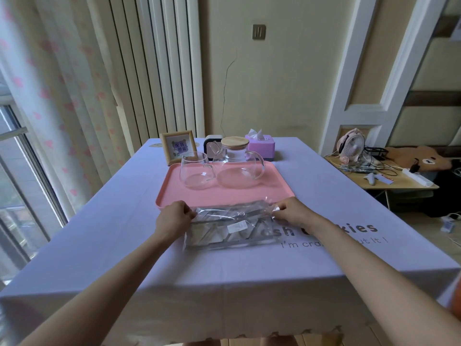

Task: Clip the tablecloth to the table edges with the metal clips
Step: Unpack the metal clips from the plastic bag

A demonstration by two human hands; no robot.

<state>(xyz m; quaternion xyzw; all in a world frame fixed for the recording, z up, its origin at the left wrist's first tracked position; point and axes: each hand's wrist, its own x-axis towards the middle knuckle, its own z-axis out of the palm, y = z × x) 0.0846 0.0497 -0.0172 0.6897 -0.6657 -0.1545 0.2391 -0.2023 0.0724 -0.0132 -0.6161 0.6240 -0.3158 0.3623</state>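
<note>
Head view shows the left hand (174, 216) and right hand (293, 211) each pinching an upper corner of a clear plastic bag (259, 216) between curled fingers and thumb; the metal clips (217, 221) lie inside it on the lavender tablecloth (99, 245), the bag's upper edge at the near rim of the pink tray (224, 194). Bare cloth spreads wide on either side of the bag and between it and the near table edge, where the cloth folds over and hangs down; a glass jug (237, 168) and cup (195, 171) stand on the tray's far half, apart from the hands.
</note>
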